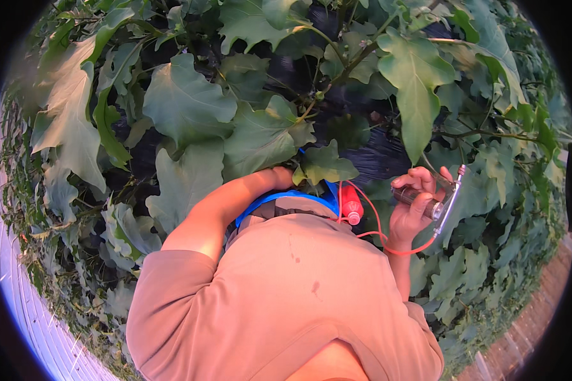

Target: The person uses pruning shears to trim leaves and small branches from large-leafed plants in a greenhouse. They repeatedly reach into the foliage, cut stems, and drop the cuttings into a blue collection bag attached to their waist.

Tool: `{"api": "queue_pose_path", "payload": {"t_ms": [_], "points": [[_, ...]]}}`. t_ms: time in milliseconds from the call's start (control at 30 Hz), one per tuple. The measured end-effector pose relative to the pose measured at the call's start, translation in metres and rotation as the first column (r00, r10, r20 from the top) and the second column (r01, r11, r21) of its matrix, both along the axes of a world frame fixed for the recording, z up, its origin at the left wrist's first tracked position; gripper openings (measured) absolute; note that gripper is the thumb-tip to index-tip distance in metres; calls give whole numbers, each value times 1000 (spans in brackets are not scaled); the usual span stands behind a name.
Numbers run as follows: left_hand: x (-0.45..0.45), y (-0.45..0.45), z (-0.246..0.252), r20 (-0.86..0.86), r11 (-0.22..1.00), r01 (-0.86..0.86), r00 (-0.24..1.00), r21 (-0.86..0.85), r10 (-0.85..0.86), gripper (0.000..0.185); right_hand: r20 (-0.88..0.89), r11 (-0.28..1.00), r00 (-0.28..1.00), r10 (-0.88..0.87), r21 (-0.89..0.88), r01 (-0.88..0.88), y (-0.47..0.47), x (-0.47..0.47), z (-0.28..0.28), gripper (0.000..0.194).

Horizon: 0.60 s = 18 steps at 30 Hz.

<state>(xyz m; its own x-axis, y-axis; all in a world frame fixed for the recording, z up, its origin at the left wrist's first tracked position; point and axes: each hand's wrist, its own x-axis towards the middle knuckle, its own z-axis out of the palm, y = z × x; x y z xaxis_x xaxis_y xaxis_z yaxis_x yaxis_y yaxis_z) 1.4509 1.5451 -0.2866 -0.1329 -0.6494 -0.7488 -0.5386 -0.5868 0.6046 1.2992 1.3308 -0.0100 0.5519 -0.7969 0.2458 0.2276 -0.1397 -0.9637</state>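
Observation:
My right hand (412, 209) is wrapped around a small dosing syringe (415, 201) with a clear barrel and a slim metal nozzle tube across its end. From that tube a red hose (379, 224) loops back towards my waist. A red plastic bottle (351, 205) hangs there, tilted, beside a blue strip (331, 193) around my middle. My left hand (282, 177) reaches in front of my waist, below a broad eggplant leaf (260, 138). Its fingers are mostly hidden by a smaller leaf (328, 163), so I cannot see whether they hold anything.
Dense eggplant plants surround me, with a branching stem (348, 71) ahead and a large hanging leaf (414, 85) above my right hand. Dark plastic film (379, 150) shows between the leaves. Pale sheeting (33, 305) lies at far left, a brownish strip (519, 328) at far right.

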Motion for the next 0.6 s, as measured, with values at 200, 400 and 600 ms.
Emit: {"api": "queue_pose_path", "payload": {"t_ms": [200, 400, 600], "points": [[45, 0, 107, 59, 933, 278, 960, -229, -272, 62, -244, 979, 967, -71, 169, 114, 83, 50, -35, 57], [125, 24, 233, -41, 574, -56, 998, -817, 39, 27, -206, 990, 971, -125, 44, 136, 110, 73, -29, 61], [177, -77, 243, -274, 195, -370, 879, -908, 391, 16, -158, 955, 943, -292, 6, 297, 101, 84, -13, 55]]}}
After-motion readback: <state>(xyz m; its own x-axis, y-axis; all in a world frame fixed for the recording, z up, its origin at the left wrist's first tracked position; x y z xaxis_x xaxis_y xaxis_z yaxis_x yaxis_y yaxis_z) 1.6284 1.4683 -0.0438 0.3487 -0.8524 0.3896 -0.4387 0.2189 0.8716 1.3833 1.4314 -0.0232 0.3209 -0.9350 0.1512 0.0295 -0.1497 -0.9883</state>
